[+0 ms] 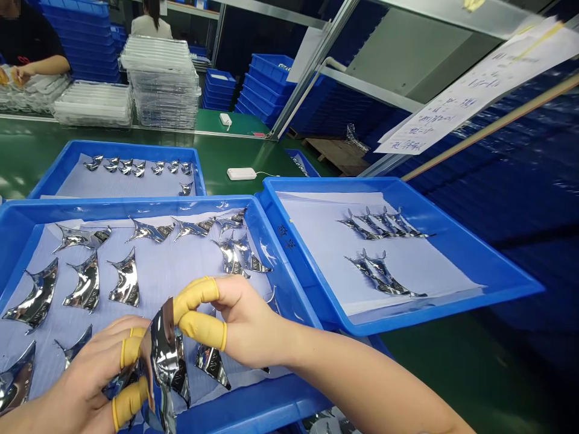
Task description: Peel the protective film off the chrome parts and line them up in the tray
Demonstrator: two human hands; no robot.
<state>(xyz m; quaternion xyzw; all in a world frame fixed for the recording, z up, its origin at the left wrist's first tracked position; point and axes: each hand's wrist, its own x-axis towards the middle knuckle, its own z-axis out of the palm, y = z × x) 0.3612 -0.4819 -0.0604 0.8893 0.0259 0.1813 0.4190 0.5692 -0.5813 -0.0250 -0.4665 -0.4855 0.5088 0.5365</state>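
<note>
Two nearly closed hands [93,374] [242,319] pinch one curved chrome piece [163,343].

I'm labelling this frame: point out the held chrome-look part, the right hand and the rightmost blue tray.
Held chrome-look part [159,355], head view: middle of its shiny face.
Right hand [246,320], head view: middle of the hand.
Rightmost blue tray [434,309], head view: its near wall.

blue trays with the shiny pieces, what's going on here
A person's left hand holds a curved shiny part over the near tray, and the right hand is at its upper edge. Both wear yellow finger covers. Other shiny pieces lie in the near tray, the right tray and the back tray. Beyond, a co-worker's hand is at some clear plastic.
</note>
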